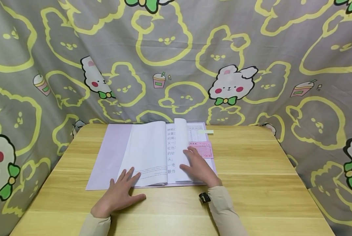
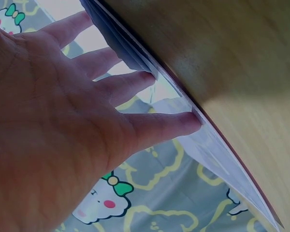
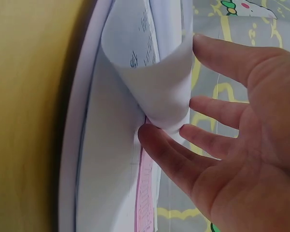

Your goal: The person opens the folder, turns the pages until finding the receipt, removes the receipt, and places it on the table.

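Note:
A lilac folder (image 1: 111, 150) lies spread on the table, with a stack of white sheets (image 1: 149, 144) inside. On its left half, the fingers of my left hand (image 1: 119, 193) are spread and rest on the lower edge of the pages. One white sheet (image 1: 180, 131) curls over toward the left, partly covering printed characters. My right hand (image 1: 199, 167) touches this curled sheet with loosely bent fingers; the right wrist view shows the fingertips against its outer side (image 3: 159, 92). Under that hand, a pink printed slip (image 1: 203, 149) sticks out past the folder's right edge.
A pale yellow tab (image 1: 206, 132) juts from the upper right of the papers. The wooden table (image 1: 258, 183) extends around the folder. A grey curtain (image 1: 187, 42) with yellow cartoon outlines hangs behind and at both sides.

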Motion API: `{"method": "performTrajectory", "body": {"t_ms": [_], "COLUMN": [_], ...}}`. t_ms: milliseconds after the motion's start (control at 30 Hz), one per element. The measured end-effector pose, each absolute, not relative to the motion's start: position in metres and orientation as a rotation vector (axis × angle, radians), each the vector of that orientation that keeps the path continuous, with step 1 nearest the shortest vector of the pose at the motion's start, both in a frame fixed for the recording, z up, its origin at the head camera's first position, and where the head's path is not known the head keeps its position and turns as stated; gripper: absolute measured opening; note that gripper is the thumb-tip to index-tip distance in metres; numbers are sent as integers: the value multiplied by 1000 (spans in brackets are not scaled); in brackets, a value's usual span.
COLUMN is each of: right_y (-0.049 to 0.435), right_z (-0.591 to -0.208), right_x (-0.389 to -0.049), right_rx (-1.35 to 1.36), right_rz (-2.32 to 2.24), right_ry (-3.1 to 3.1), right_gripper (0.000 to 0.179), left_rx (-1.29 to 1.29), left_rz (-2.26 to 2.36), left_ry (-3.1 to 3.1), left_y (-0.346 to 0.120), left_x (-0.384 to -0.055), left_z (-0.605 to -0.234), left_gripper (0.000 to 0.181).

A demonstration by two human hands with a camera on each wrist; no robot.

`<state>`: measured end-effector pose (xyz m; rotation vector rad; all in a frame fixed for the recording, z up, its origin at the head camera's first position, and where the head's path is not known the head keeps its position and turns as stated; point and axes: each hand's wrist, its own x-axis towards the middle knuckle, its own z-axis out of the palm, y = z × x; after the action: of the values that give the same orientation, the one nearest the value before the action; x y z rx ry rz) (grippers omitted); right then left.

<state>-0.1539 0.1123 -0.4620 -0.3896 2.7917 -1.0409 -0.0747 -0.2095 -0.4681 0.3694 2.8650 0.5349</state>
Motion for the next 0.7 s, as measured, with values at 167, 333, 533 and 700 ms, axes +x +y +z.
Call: {"method": "performTrajectory", "body": {"t_ms": [167, 333, 533, 700], "right_y": [108, 104, 100, 98], "right_z": [-465, -466, -467, -466], "right_x": [-154, -152, -151, -150], "right_rx": [-434, -494, -520, -517], "right_rz": [-1029, -1032, -1006, -993], "right_ry": [2791, 2803, 2818, 2829], "right_gripper": [69, 67, 64, 64], "left_rx": [365, 372, 369, 362], "left_rz": [535, 539, 542, 546], "left_ry": [2862, 2866, 2863, 2853], "left_y": [-209, -209, -210, -210], "left_x": [-75, -75, -75, -75], "left_z": [-468, -468, -469, -469], "left_gripper": [90, 91, 91, 91]}}
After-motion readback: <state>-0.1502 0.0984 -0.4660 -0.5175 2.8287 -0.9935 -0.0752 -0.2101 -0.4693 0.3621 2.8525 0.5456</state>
